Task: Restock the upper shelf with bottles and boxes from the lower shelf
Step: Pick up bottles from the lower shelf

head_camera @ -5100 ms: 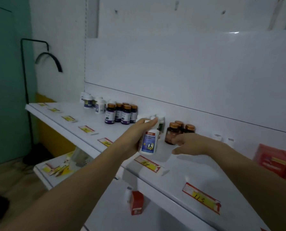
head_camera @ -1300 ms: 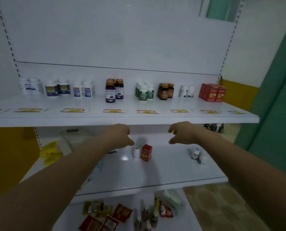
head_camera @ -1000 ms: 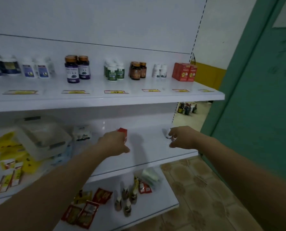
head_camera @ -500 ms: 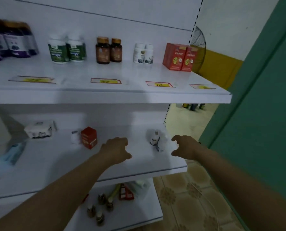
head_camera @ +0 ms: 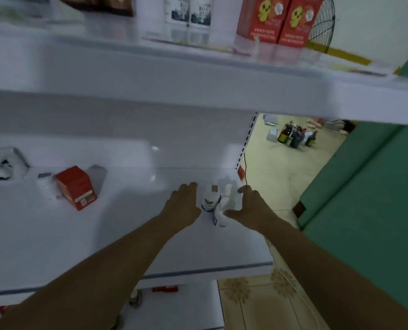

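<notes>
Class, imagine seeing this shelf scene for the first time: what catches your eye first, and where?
The left hand and right hand flank two white bottles near the right end of the lower shelf. A red box sits further left, and bright red boxes with yellow chicks sit on the upper shelf above.

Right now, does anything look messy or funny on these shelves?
Yes. The red box on the lower shelf sits twisted at an angle, unlike the neat red boxes above. Bottles also stand on the floor.
</notes>
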